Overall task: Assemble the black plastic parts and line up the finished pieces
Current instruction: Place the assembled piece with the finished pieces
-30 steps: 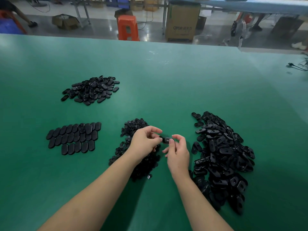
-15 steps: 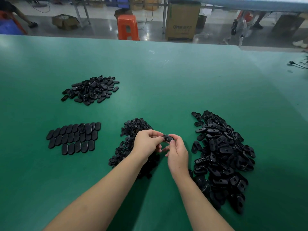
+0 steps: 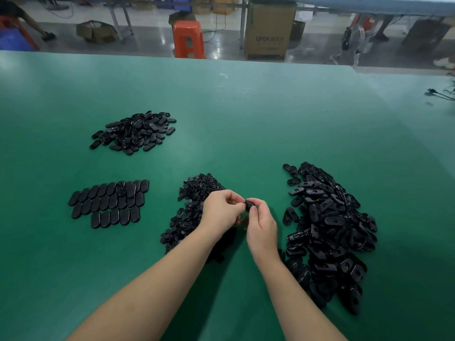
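**Black parts meet over a green tabletop**

A small black part [image 3: 249, 205] is pinched between the left hand [image 3: 221, 209] and right hand [image 3: 261, 225], above a green tabletop [image 3: 246, 119]. Loose heaps flank the hands; finished pieces [image 3: 109, 203] lie in rows at left. Beyond stand an orange stool [image 3: 188, 39] and a cardboard box [image 3: 269, 30] on grey floor.

Three loose heaps of black parts on the green table [image 3: 246, 124]: far-left heap of oval shells [image 3: 134, 132], middle heap of small round pieces [image 3: 194, 193], right heap of larger oval housings [image 3: 327, 230], each too many to count. Lined-up finished pieces [image 3: 109, 203]: three rows, roughly two dozen. Two hands, left hand [image 3: 221, 210] and right hand [image 3: 262, 225], with one part [image 3: 249, 205] between them. One orange stool [image 3: 188, 39]; one tall cardboard box [image 3: 268, 30].
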`<control>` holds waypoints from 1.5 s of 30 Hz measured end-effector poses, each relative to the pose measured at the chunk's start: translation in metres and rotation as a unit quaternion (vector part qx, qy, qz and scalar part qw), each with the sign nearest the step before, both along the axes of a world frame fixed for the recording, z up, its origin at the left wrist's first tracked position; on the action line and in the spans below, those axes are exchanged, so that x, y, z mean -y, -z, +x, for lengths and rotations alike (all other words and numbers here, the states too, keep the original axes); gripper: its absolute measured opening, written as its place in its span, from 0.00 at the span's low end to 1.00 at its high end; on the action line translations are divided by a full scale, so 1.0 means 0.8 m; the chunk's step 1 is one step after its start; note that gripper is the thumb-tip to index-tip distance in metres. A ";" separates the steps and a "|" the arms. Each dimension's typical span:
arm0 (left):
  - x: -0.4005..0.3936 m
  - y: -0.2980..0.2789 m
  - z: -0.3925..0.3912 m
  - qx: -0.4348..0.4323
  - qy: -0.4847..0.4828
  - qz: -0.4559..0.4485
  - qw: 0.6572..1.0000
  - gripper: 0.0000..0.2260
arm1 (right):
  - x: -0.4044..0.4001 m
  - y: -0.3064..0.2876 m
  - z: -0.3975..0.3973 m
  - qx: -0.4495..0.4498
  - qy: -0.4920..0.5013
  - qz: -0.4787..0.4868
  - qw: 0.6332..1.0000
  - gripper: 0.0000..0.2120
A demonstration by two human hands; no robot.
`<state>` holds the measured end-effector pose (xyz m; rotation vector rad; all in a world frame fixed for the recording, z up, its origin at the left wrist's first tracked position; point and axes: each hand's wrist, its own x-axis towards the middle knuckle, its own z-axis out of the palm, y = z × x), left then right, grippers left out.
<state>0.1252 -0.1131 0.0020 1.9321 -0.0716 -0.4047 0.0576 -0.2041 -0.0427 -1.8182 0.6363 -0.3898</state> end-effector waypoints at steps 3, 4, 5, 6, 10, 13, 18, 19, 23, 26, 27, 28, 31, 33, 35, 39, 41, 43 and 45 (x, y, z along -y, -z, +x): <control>0.001 0.000 0.002 0.008 0.007 0.021 1.000 0.05 | 0.000 0.000 0.000 0.001 -0.002 -0.002 1.000 0.10; 0.001 0.000 0.003 0.012 0.012 0.031 0.999 0.05 | 0.000 0.000 0.000 0.004 -0.002 -0.005 1.000 0.10; 0.000 0.000 0.004 0.020 0.020 0.044 0.999 0.06 | 0.000 0.000 0.000 0.006 -0.002 -0.007 1.000 0.10; -0.001 0.000 0.005 0.030 0.028 0.059 0.997 0.06 | 0.000 0.001 0.000 0.007 -0.002 -0.007 1.000 0.09; -0.005 -0.003 0.007 0.055 0.037 0.074 0.995 0.07 | -0.001 0.001 0.001 0.009 0.001 -0.001 1.000 0.08; -0.007 -0.006 0.007 0.038 0.075 0.059 0.995 0.10 | -0.001 0.002 0.001 0.011 0.000 -0.009 1.000 0.10; -0.012 -0.007 0.007 0.061 0.106 0.063 0.990 0.02 | -0.001 0.005 0.001 0.017 -0.009 -0.006 1.000 0.10; -0.012 -0.006 0.008 0.061 0.107 0.064 0.990 0.02 | -0.001 0.005 0.001 0.017 -0.008 -0.005 1.000 0.09; -0.010 -0.004 0.006 0.075 0.110 0.084 0.988 0.03 | 0.000 0.007 0.002 0.019 -0.008 -0.018 1.000 0.06; -0.007 0.000 0.004 0.071 0.094 0.078 0.990 0.02 | 0.000 0.007 0.002 0.015 -0.008 -0.024 1.000 0.05; -0.006 0.001 0.004 0.068 0.088 0.077 0.991 0.02 | 0.000 0.007 0.003 0.014 -0.006 -0.027 1.000 0.05; -0.005 0.002 0.003 0.064 0.082 0.077 0.992 0.02 | 0.000 0.007 0.002 0.014 -0.004 -0.033 0.999 0.06; -0.003 0.003 0.002 0.064 0.070 0.084 0.992 0.04 | -0.001 0.007 0.002 0.009 -0.001 -0.040 0.999 0.08; 0.000 0.004 0.000 0.071 0.064 0.088 0.992 0.06 | -0.001 0.007 0.002 0.000 -0.004 -0.036 0.999 0.08; 0.002 0.006 -0.001 0.073 0.059 0.087 0.992 0.06 | -0.001 0.008 0.001 -0.006 -0.007 -0.032 0.999 0.08; 0.003 0.008 -0.003 0.073 0.057 0.075 0.993 0.04 | 0.001 0.008 0.002 -0.005 -0.004 -0.037 0.999 0.08; 0.001 0.007 -0.003 0.079 0.067 0.070 0.992 0.03 | 0.001 0.009 0.002 -0.001 -0.001 -0.034 0.999 0.07; -0.003 0.007 -0.003 0.085 0.088 0.066 0.990 0.02 | 0.001 0.008 0.001 0.004 0.001 -0.036 0.999 0.07; -0.005 0.007 -0.003 0.093 0.102 0.074 0.988 0.03 | 0.001 0.008 0.000 0.009 0.001 -0.045 0.999 0.06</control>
